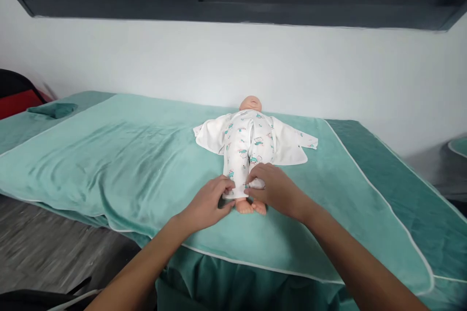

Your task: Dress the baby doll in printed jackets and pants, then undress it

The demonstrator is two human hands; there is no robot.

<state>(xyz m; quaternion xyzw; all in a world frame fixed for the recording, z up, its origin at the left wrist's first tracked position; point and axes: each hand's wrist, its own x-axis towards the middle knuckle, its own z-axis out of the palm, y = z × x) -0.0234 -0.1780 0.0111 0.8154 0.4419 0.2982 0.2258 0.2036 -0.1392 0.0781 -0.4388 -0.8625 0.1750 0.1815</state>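
Observation:
A baby doll lies on its back, head toward the wall and bare feet toward me. White printed trousers cover its legs, and a white top is spread out beneath with both sleeves outstretched. At the left trouser cuff rests my left hand, its thumb and fingers apart on either side of the hem. My right hand is closed on the lower part of the other trouser leg, with white cloth bunched between its fingers. That leg's hem is partly hidden by the hand.
A light green blanket with white piping covers the padded table, wrinkled at the left. Darker green cloth shows at the right. The white wall and a dark window frame stand behind. A red and black object is at far left.

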